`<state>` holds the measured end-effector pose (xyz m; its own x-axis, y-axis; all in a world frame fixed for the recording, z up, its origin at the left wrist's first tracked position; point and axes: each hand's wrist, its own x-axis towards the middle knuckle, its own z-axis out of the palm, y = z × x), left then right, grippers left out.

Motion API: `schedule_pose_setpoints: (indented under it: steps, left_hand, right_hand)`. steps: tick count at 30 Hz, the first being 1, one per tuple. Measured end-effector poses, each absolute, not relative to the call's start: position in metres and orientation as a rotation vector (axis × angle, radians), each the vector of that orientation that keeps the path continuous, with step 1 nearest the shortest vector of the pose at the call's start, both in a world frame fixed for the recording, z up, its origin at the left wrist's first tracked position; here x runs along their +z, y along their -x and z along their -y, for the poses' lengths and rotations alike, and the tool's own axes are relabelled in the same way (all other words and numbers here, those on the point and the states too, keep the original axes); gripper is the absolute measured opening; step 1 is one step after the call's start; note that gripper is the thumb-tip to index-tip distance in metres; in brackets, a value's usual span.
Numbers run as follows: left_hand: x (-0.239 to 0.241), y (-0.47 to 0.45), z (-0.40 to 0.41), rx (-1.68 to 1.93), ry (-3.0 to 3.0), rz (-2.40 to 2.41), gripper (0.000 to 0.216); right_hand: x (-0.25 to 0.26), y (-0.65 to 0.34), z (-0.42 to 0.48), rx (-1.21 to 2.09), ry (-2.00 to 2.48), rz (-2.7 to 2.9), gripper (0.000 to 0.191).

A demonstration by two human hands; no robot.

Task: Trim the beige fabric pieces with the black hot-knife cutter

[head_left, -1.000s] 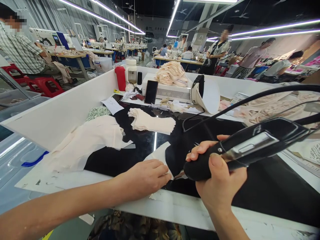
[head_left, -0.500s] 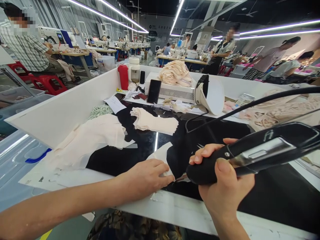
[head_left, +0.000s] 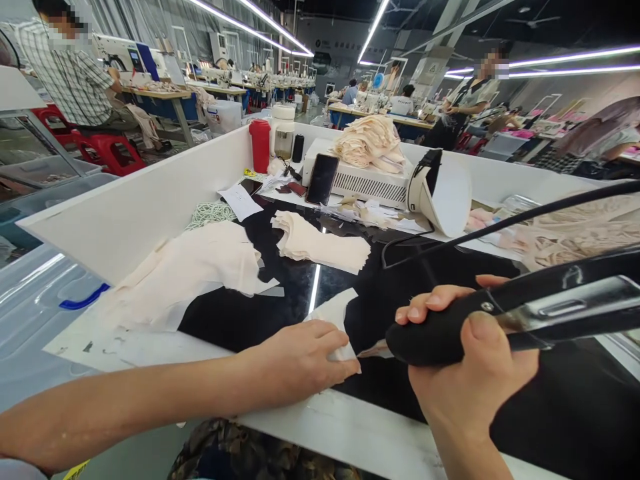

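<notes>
Pale cloth lies on the shiny black worktop, near the front edge, between the two hands but much closer to the left hand. In fact, the left hand is on it: the back of the hand is up, the fingers are bent close together, and the grip is closed on the near part of the cloth. The long side of the cloth seems to run away from the body, from a small near corner to a flat far end, with a curved edge on the right. The hand hides some of it, so I cannot be sure of its whole shape. On that curved side is the right hand, a little apart from the cloth, its grip wrapped round a big black tool. The tool slants across: its round end points left at the cloth, and its back end goes off to the right. So from the right grip, the cloth is to the left, and the gap is small. A thin light bit shows in that gap; I cannot tell if it is the tool's tip or a shine on the worktop. Past the cloth sits a stack of pieces, and a big pile is off to the left; no hand touches them.
</notes>
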<state>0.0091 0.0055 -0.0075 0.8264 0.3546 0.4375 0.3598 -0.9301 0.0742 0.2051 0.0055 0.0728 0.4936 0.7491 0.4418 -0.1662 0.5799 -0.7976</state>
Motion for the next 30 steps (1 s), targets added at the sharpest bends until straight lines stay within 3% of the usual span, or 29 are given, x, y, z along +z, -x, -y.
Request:
schedule_pose_setpoints:
  steps: [30]
  left_hand:
    - [-0.009, -0.017, -0.002, -0.816, 3.005, 0.638, 0.024]
  right_hand:
    - [0.076, -0.204, -0.013, 0.632, 0.879, 0.846, 0.047]
